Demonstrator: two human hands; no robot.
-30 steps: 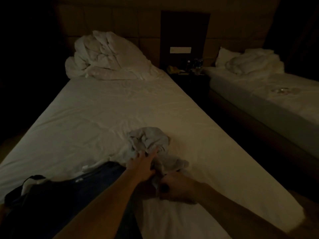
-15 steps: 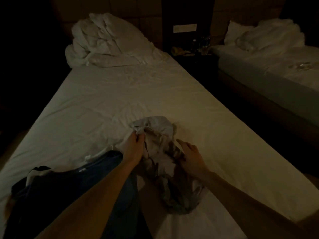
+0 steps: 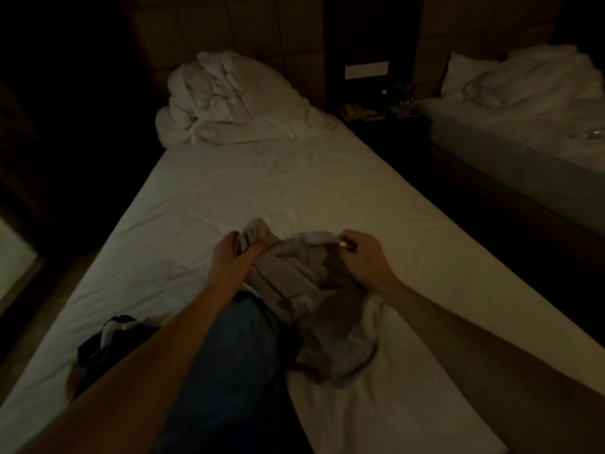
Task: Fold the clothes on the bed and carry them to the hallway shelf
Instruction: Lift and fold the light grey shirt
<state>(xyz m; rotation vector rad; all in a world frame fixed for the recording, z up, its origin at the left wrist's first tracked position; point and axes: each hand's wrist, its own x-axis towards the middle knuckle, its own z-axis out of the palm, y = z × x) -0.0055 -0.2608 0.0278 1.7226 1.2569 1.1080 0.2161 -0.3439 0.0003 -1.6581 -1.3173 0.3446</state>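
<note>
grey garment (image 3: 294, 273) is gripped at its top edge by l hand (image 3: 229, 257) & r hand (image 3: 363, 260), fingers pinched on cloth, lifted over bed (image 3: 262, 191); blue clothes (image 3: 229, 355) lie just beside.

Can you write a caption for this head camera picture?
Both hands, left and right, grip a crumpled grey garment over the bed.

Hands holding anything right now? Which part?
Both grip the grey garment by its far edge: left hand at the left corner, right hand pinching the right end. The rest droops onto the bed.
</note>
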